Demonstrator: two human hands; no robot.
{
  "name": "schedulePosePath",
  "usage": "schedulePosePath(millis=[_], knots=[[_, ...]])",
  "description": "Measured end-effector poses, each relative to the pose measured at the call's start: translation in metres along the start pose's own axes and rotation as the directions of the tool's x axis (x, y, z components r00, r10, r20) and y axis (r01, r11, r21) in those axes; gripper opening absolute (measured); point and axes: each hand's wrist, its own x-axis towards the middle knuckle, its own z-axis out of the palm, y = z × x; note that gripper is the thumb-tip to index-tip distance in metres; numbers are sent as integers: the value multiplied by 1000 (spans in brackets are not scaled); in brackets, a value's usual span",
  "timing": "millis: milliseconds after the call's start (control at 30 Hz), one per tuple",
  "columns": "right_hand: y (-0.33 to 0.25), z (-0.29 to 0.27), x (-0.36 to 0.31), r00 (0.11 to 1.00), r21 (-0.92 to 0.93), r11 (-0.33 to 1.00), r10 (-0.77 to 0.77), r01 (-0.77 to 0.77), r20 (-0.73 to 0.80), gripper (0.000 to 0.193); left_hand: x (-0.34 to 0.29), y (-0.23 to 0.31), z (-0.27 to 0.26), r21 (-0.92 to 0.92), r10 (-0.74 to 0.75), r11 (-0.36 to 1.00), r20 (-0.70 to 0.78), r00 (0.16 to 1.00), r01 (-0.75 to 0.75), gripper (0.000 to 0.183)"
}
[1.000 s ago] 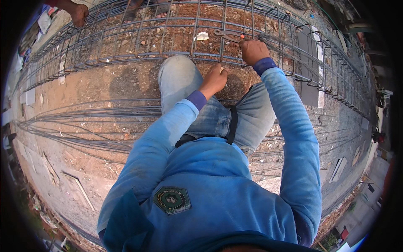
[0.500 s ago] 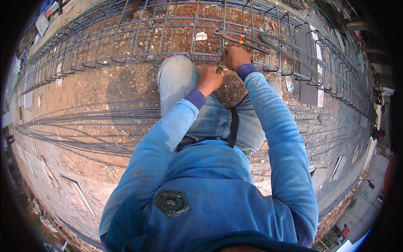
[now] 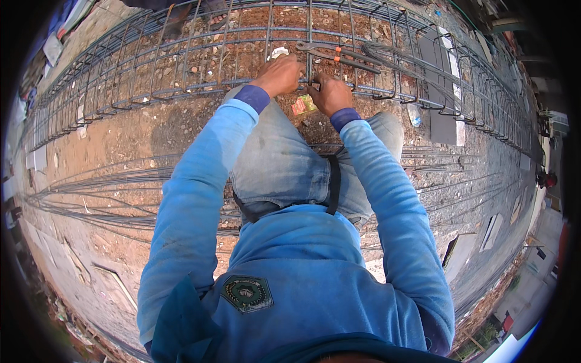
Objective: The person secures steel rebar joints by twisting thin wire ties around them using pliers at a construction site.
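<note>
My left hand (image 3: pixel 279 75) reaches over the near bar of a steel rebar cage (image 3: pixel 230 82), its fingers curled in at a crossing of bars. Close beside it, my right hand (image 3: pixel 333 94) is pinched against the same crossing from the near side. Whatever lies between the fingertips is too small or hidden to make out. Just beyond my hands, a pair of pincers (image 3: pixel 348 60) with orange and black handles lies across the cage. A bundle of thin tie wire (image 3: pixel 396 55) rests on the bars to the right of the pincers.
Loose steel rods (image 3: pixel 121 176) run along the ground around my bent legs. A colourful packet (image 3: pixel 304 104) lies below my hands. A dark board (image 3: pixel 445 115) with a pale edge lies under the cage at right. Another person's foot (image 3: pixel 216 22) shows beyond the cage.
My left hand has moved up and left, from below the near bar to over it. My right hand has shifted slightly down and left. The packet between them shows more fully.
</note>
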Motion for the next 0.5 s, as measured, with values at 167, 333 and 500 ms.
schedulePosePath(millis=[167, 333, 500], knots=[[-4, 5, -1, 996, -7, 996, 84, -84, -41, 26, 0, 4, 5, -17, 85, 995, -407, 909, -101, 17], [-4, 10, -4, 994, 12, 998, 63, -62, -92, 26, -18, -3, 17, -74, 44, 996, -166, 985, -56, 19], [-5, 5, -2, 994, 26, 998, 66, -64, -84, 25, -24, 8, 27, -270, -95, 963, -280, 955, 16, 17]])
